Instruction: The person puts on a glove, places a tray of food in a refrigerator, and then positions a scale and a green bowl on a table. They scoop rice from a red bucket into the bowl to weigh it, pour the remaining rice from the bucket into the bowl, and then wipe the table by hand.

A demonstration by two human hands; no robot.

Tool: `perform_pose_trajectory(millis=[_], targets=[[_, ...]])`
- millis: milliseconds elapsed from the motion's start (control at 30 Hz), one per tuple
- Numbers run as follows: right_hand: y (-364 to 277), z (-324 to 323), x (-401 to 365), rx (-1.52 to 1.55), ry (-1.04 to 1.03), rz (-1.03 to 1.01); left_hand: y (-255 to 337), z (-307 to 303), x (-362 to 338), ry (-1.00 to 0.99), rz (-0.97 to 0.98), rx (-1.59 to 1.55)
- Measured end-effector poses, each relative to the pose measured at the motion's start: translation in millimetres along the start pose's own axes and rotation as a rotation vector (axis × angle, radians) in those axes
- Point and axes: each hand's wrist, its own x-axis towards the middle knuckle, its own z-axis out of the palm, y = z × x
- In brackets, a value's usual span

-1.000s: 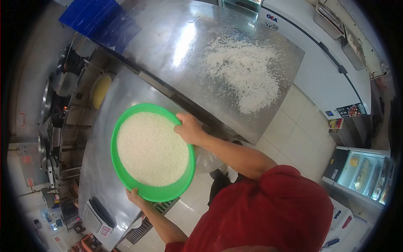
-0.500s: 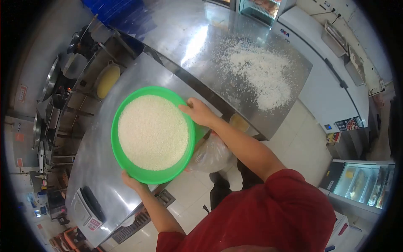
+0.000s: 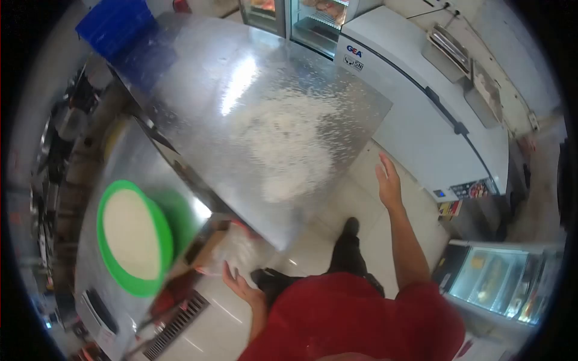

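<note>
A green basin (image 3: pixel 165 234) heaped with white rice grains (image 3: pixel 129 231) stands on the metal counter at the left, touched by neither hand. My left hand (image 3: pixel 244 287) is open and free of objects, in the air to the right of the basin, close to a clear plastic bag (image 3: pixel 238 249). Out on the right, my right hand (image 3: pixel 388 180) is raised with fingers apart and nothing in it, between the table's corner and the white chest freezer. Loose rice (image 3: pixel 295 138) lies scattered over the steel table (image 3: pixel 198 144) ahead of me.
A blue crate (image 3: pixel 114 27) sits at the table's far left corner. The chest freezer (image 3: pixel 415 126) with metal trays on top bounds the right. A lit display fridge (image 3: pixel 494 280) stands lower right. A floor drain grate (image 3: pixel 174 325) runs beside the counter, where a scale (image 3: pixel 99 319) rests.
Both hands have let go of the green basin, which now rests on the counter. My view and body have turned right toward the table with scattered rice, and my right hand has swung out.
</note>
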Motion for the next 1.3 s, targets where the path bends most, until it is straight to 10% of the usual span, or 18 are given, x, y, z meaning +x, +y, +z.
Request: perform_pose_trajectory(millis=[200,533,900,1167,1300], targets=[[78,-59,105,0.142,-0.124,0.050,-1,167,-17,0.190,-0.007,0.260],[84,36,343,-0.293,-0.338,-0.320,33,226,-10,0.477,-0.023,0.706],[36,110,322,-0.190,-0.747,-0.689,53,318,-13,0.909,-0.088,0.649],[-18,159,309,0.245,-1.294,-0.683,110,536,-79,1.311,-0.336,0.445],[-13,194,467,0.326,-0.940,-0.808,128,638,-122,1.407,-0.442,0.369]])
